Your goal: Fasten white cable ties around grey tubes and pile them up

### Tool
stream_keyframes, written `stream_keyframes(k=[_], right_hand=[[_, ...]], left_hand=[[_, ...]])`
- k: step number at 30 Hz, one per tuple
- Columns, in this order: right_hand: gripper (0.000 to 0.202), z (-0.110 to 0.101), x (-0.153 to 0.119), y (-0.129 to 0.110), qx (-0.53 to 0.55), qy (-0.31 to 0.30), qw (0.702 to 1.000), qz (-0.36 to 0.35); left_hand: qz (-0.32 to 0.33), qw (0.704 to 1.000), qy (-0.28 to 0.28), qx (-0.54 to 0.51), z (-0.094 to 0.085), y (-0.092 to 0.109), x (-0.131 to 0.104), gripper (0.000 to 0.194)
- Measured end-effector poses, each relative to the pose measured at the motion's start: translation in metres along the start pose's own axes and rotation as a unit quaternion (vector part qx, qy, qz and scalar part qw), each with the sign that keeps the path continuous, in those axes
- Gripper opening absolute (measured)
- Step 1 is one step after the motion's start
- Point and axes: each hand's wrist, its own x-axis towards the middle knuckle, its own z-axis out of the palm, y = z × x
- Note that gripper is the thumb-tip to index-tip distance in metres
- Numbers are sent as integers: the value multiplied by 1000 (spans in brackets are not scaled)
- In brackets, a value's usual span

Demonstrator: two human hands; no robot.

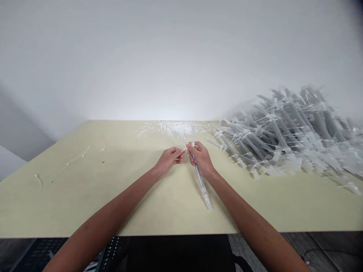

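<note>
My right hand [200,158] is closed around a grey tube assembly [199,180] with clear end pieces, its lower end pointing down toward the table's front edge. A pale strip slants up and left from that hand's fingertips. Just to the left, my left hand [171,158] is pinched on the end of a thin white cable tie [184,150], close to the tube but apart from my right hand. Behind both hands lies a heap of white cable ties [181,128].
A large pile of similar grey tubes [279,128] fills the table's right side. Loose cable ties [75,160] and a small dark bit [103,162] lie at left on the pale yellow table [85,211]. A wall stands behind; a dark crate [113,247] is below the front edge.
</note>
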Motion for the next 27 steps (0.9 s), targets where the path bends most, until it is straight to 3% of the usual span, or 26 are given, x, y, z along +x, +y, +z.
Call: stream_keyframes(k=[6, 15, 27], right_hand=[[32, 6, -4, 3, 3, -12, 1000, -12], [39, 0, -2, 6, -9, -27, 999, -23], [32, -1, -1, 6, -47, 6, 998, -36]], left_hand=[[27, 999, 12, 19, 1, -5, 1, 31], [97, 973, -4, 210, -4, 11, 0, 28], [67, 977, -30, 201, -12, 13, 2, 22]])
